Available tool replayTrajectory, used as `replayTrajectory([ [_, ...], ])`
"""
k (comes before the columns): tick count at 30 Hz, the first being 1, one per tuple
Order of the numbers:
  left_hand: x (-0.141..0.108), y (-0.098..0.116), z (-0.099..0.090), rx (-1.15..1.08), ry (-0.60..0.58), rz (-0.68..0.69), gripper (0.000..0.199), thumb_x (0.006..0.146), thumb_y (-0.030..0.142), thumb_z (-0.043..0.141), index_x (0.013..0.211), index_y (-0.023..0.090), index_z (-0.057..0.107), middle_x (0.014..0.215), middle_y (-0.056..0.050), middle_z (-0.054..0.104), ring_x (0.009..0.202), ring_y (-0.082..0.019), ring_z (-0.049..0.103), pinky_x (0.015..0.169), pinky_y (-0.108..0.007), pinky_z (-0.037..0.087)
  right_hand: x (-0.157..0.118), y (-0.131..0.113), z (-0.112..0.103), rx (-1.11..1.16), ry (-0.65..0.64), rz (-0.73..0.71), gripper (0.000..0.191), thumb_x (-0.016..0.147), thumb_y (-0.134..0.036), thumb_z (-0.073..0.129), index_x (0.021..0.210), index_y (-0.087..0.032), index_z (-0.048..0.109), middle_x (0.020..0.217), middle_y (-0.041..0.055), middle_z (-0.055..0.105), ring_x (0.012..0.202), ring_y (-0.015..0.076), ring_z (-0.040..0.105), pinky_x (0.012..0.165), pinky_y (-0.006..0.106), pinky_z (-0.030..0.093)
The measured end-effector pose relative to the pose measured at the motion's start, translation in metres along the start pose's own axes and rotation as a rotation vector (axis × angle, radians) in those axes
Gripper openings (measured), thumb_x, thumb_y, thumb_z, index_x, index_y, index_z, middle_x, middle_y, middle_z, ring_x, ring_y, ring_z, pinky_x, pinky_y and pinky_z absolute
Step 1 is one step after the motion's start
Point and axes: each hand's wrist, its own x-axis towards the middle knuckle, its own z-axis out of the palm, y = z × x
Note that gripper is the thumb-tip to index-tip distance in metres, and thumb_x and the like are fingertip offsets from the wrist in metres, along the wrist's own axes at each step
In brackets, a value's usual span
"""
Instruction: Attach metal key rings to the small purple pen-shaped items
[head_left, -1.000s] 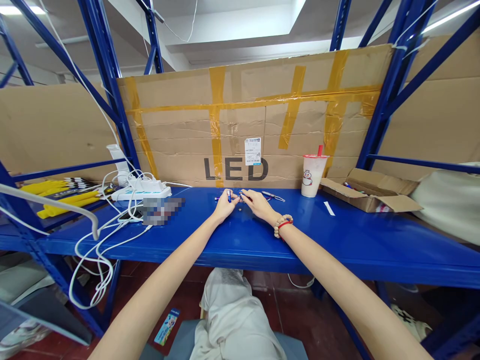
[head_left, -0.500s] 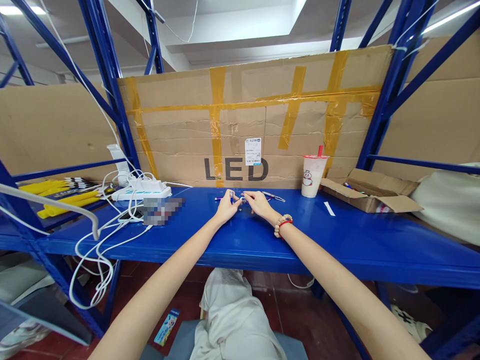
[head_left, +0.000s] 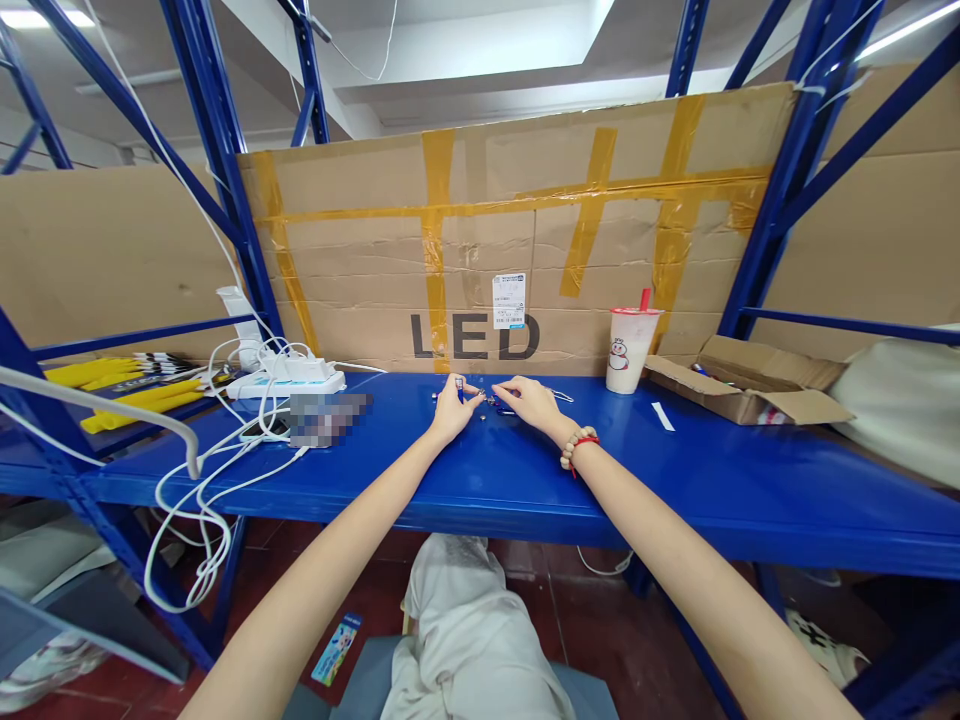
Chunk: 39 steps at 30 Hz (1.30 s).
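Observation:
My left hand (head_left: pixel 453 410) is over the blue table, its fingers drawn into a pinch. A small dark blue and white piece (head_left: pixel 460 385) shows at its fingers, and a tiny shiny bit is at its fingertips, too small to name. Across from it, my right hand (head_left: pixel 531 404) is bent with thumb and fingers close together near another tiny shiny piece (head_left: pixel 492 400). A dark blue slim object (head_left: pixel 504 409) lies partly hidden under the right fingers. One small metallic bit (head_left: pixel 483 417) rests on the table between the hands. Behind the right hand pokes out a thin silvery loop (head_left: pixel 561 396).
A drink cup (head_left: pixel 631 350) with a red straw and an open cardboard box (head_left: pixel 739 385) stand right, near a white paper strip (head_left: pixel 663 416). At left are a power strip (head_left: pixel 289 380), tangled white cables (head_left: pixel 199 520) and yellow-wrapped items (head_left: pixel 142 400). Cardboard (head_left: pixel 360 270) walls the back.
My right hand has shifted slightly right, away from the left hand, widening the gap between the fingertips. The left hand stays nearly in place. The view has moved slightly.

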Motion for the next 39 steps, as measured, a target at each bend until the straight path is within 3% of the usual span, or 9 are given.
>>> replayTrajectory([
  [4, -0.001, 0.002, 0.000, -0.032, -0.046, 0.025, 0.029, 0.065, 0.016, 0.063, 0.073, 0.020, 0.035, 0.070, 0.004, 0.062, 0.051, -0.007, 0.043, 0.059, -0.023, 0.038, 0.004, 0.000, 0.010, 0.319, 0.017, -0.183, 0.027, 0.084, -0.033, 0.048, 0.099, -0.019, 0.066, 0.093, 0.0052, 0.065, 0.075, 0.0136, 0.058, 0.069, 0.025, 0.044],
  [9, -0.002, 0.000, 0.002, -0.091, -0.116, 0.045, 0.029, 0.066, 0.017, 0.061, 0.071, 0.020, 0.033, 0.068, 0.004, 0.059, 0.054, -0.008, 0.046, 0.060, -0.024, 0.039, 0.004, -0.004, 0.010, 0.435, 0.102, -0.131, 0.020, 0.078, -0.031, 0.055, 0.083, -0.016, 0.067, 0.081, 0.0048, 0.065, 0.066, 0.0134, 0.056, 0.061, 0.025, 0.045],
  [13, 0.000, -0.006, 0.004, -0.093, -0.150, 0.089, 0.029, 0.065, 0.017, 0.061, 0.069, 0.019, 0.032, 0.065, 0.006, 0.054, 0.058, -0.009, 0.048, 0.061, -0.023, 0.038, 0.004, -0.002, 0.010, 0.466, -0.020, -0.115, 0.023, 0.080, -0.035, 0.052, 0.086, -0.016, 0.065, 0.084, 0.0045, 0.063, 0.064, 0.0121, 0.056, 0.050, 0.021, 0.043],
  [16, 0.000, -0.010, 0.005, -0.114, -0.179, 0.076, 0.029, 0.066, 0.016, 0.061, 0.071, 0.019, 0.032, 0.064, 0.007, 0.051, 0.054, -0.007, 0.047, 0.058, -0.022, 0.037, 0.005, 0.001, 0.013, 0.458, -0.053, -0.144, 0.024, 0.080, -0.036, 0.052, 0.086, -0.017, 0.065, 0.088, 0.0048, 0.061, 0.065, 0.0113, 0.056, 0.049, 0.020, 0.043],
  [23, 0.000, -0.013, 0.005, -0.030, -0.225, 0.120, 0.032, 0.060, 0.016, 0.064, 0.069, 0.019, 0.033, 0.062, 0.008, 0.041, 0.059, -0.008, 0.040, 0.061, -0.022, 0.034, 0.004, 0.004, 0.014, 0.506, -0.215, -0.102, 0.019, 0.079, -0.030, 0.053, 0.087, -0.016, 0.061, 0.089, 0.0052, 0.058, 0.063, 0.0112, 0.054, 0.037, 0.016, 0.041],
  [27, 0.001, -0.014, 0.006, -0.049, -0.238, 0.107, 0.033, 0.059, 0.018, 0.065, 0.069, 0.019, 0.033, 0.062, 0.008, 0.041, 0.058, -0.008, 0.039, 0.060, -0.022, 0.033, 0.004, 0.004, 0.012, 0.437, -0.227, -0.109, 0.016, 0.080, -0.028, 0.053, 0.087, -0.016, 0.061, 0.092, 0.0050, 0.058, 0.063, 0.0105, 0.053, 0.040, 0.017, 0.042],
  [33, -0.001, -0.012, 0.005, -0.085, -0.268, 0.073, 0.030, 0.060, 0.015, 0.060, 0.073, 0.019, 0.034, 0.071, 0.005, 0.052, 0.053, -0.006, 0.038, 0.057, -0.022, 0.035, 0.005, 0.008, 0.014, 0.192, -0.115, -0.146, 0.016, 0.080, -0.032, 0.056, 0.084, -0.018, 0.063, 0.088, 0.0027, 0.062, 0.074, 0.0130, 0.055, 0.064, 0.024, 0.043],
  [39, 0.000, -0.007, 0.003, -0.024, -0.156, 0.109, 0.017, 0.058, 0.010, 0.054, 0.060, 0.018, 0.039, 0.068, 0.004, 0.046, 0.062, -0.009, 0.041, 0.065, -0.024, 0.037, 0.002, 0.005, 0.009, 0.094, -0.169, -0.066, 0.017, 0.079, -0.036, 0.057, 0.079, -0.021, 0.065, 0.081, 0.0012, 0.067, 0.075, 0.0153, 0.059, 0.062, 0.024, 0.039],
])
